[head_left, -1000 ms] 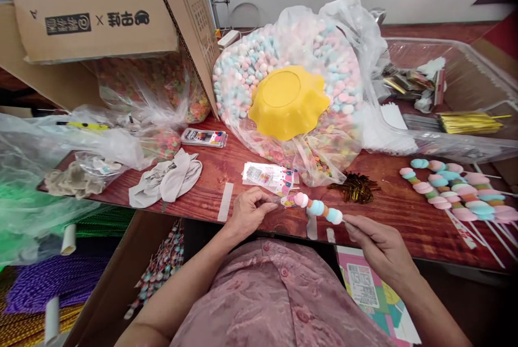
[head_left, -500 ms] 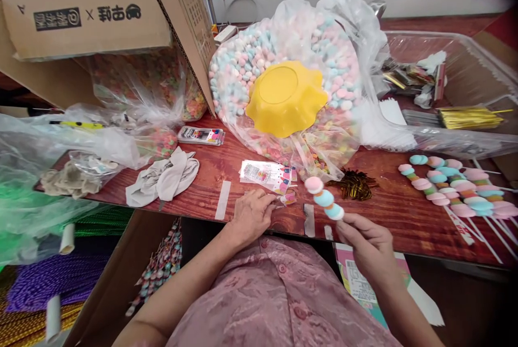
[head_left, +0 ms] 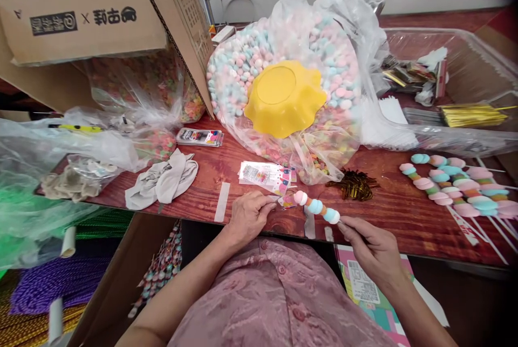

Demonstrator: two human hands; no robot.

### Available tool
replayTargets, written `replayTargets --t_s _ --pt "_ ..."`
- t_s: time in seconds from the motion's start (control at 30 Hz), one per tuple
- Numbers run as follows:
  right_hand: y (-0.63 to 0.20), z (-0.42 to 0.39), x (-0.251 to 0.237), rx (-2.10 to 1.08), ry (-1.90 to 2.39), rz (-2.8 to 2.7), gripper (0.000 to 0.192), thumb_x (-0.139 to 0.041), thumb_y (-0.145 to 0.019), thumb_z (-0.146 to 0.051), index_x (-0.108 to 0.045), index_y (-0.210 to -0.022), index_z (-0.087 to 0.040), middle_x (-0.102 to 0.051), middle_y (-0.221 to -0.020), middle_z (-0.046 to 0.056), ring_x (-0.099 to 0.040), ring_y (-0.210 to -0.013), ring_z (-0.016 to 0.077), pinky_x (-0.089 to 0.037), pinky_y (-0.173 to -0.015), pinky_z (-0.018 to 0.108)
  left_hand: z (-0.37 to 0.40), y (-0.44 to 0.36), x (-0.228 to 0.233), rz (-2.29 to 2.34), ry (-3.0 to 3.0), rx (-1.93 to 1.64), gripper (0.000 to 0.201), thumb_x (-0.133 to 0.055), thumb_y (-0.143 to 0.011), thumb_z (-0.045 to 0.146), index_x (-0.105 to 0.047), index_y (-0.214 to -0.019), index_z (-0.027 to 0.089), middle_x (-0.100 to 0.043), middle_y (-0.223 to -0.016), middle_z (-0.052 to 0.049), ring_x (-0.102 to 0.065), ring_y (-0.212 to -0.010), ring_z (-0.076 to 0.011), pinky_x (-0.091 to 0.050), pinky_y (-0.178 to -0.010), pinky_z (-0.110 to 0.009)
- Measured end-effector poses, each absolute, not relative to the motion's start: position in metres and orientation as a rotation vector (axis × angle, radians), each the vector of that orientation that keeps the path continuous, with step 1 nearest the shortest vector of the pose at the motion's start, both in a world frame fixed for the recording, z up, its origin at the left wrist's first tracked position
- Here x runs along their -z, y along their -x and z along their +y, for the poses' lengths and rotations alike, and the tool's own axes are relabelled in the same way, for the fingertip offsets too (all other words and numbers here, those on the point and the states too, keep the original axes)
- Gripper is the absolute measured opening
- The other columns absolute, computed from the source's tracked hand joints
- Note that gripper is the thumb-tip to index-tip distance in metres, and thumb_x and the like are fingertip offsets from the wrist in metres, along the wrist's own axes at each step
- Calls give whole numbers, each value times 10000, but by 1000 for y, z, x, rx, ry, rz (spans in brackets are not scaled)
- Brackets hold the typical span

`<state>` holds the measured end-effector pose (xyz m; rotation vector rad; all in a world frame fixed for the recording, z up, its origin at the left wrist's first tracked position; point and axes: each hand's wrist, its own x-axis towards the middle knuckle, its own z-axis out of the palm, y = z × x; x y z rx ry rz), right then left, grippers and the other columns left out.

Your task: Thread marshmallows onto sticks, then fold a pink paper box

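My right hand [head_left: 374, 244] pinches the lower end of a marshmallow skewer [head_left: 315, 206], which has pink and blue marshmallows with orange gummies between them. The skewer slants up to the left over the table's front edge. My left hand [head_left: 249, 217] is closed, thumb against fingers, on the edge of a small clear printed bag [head_left: 286, 202]. The pink tip of the skewer meets the bag's right end; I cannot tell whether it is inside. Just behind lies a stack of printed bags [head_left: 265, 175]. Gold twist ties [head_left: 356, 184] lie in a loose heap to the right.
Finished-looking marshmallow skewers [head_left: 457, 185] lie at right. A yellow bowl [head_left: 283, 99] sits upside down on a big bag of marshmallows [head_left: 243, 55]. A clear tray [head_left: 449, 139], a cardboard box [head_left: 89, 18] and a grey cloth [head_left: 164, 179] stand around.
My right hand has lowered the skewer and tilted it flatter, bringing its tip left to the small bag. My left hand has barely moved.
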<state>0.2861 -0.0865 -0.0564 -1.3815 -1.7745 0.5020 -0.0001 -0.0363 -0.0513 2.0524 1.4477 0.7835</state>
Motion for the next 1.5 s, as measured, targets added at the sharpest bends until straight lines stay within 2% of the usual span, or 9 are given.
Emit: replayTargets --t_s 0.1,0.27,0.37,0.6,0.73,0.97,1.17,1.33,1.5 --pt "-291 -84 55 -268 1320 -1991 168 -583 -894 -165 -713 -995 -199 -740 -868 28 -691 -719 143 -542 -668 235 -37 0 51 1436 -2079 -785 142 -632 -891 213 -765 -941 215 -708 -811 -34 -636 -760 -160 -459 -710 -280" --pt "-299 -80 42 36 1273 -2321 214 -510 -921 -124 -694 -1025 -154 -667 -747 26 -619 -626 137 -477 -592 261 -38 1 53 1421 -2185 -751 163 -603 -917 252 -762 -933 220 -680 -799 -28 -605 -752 -149 -441 -697 -269" --pt "-302 -75 30 180 1209 -2430 257 -467 -921 -99 -691 -1030 -162 -659 -746 29 -600 -620 146 -453 -595 284 -39 1 54 1414 -2274 -724 195 -572 -935 270 -760 -936 217 -655 -777 -32 -581 -734 -148 -427 -677 -267" --pt "-318 -62 20 -70 1247 -2251 155 -571 -916 -197 -689 -1017 -195 -669 -754 15 -629 -647 124 -480 -603 236 -40 1 52 1356 -2291 -769 212 -541 -950 244 -751 -944 210 -657 -783 -28 -582 -717 -138 -429 -668 -264" --pt "-318 -72 28 -121 1234 -2118 206 -602 -886 -138 -670 -1066 -212 -698 -828 19 -659 -703 132 -507 -655 231 -39 2 54 1368 -2229 -814 174 -573 -934 236 -742 -914 203 -685 -818 -26 -608 -750 -137 -452 -699 -262" --pt "-304 -97 45 129 1266 -2220 259 -569 -883 -68 -640 -1110 -168 -655 -788 27 -603 -678 131 -459 -666 259 -39 2 59 1351 -2292 -862 180 -562 -943 260 -732 -915 210 -685 -835 -28 -605 -753 -138 -455 -703 -264" --pt "-311 -96 28 332 1201 -2433 271 -497 -903 -84 -636 -1120 -168 -658 -784 38 -560 -675 147 -390 -668 301 -40 0 56 1329 -2532 -760 242 -501 -949 201 -726 -861 189 -626 -753 -42 -545 -697 -145 -412 -648 -270" --pt "-307 -89 10 331 1104 -2479 295 -499 -891 -81 -633 -1133 -185 -671 -798 37 -556 -680 150 -374 -647 309 -41 -1 53 1232 -2660 -699 226 -495 -915 132 -708 -854 178 -639 -801 -49 -545 -743 -157 -409 -672 -281" --pt "-301 -76 10 112 1201 -2481 254 -455 -918 -113 -683 -989 -200 -675 -770 23 -600 -665 136 -419 -629 279 -39 0 51 1131 -2645 -688 259 -468 -925 121 -708 -978 200 -633 -793 -43 -538 -742 -152 -399 -666 -276"
